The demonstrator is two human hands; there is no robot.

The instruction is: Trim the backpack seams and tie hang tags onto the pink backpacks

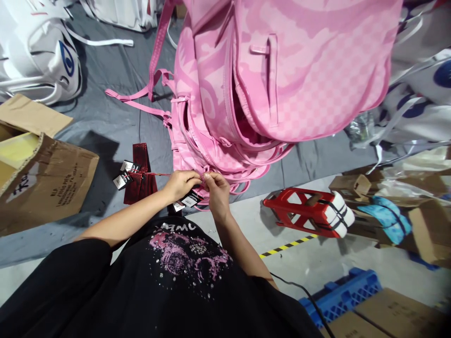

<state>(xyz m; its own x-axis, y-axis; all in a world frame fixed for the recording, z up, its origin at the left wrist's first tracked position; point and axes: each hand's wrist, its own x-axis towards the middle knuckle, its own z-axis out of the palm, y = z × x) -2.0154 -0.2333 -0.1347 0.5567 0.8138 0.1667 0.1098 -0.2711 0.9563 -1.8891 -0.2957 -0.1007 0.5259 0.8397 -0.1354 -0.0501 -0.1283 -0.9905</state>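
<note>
A large pink backpack (211, 94) with a camouflage and checkered pattern lies in front of me, its front flap hanging over. At its near edge my left hand (181, 184) is closed in a pinch, with red tag strings (158, 174) running into its fingers from the left. My right hand (217, 191) pinches right beside it at a small pink loop; what lies between its fingertips is hidden. Black-and-white hang tags (190, 199) dangle just below my hands. More hang tags (124, 177) lie at the other end of the strings, on dark red packets (141, 183).
A cardboard box (52, 183) stands left on the grey-covered table (102, 65). White bags (31, 51) lie at the back left, more at right. A red-and-white step stool (306, 211), open cartons (430, 230) and a blue pallet (345, 295) are to the right.
</note>
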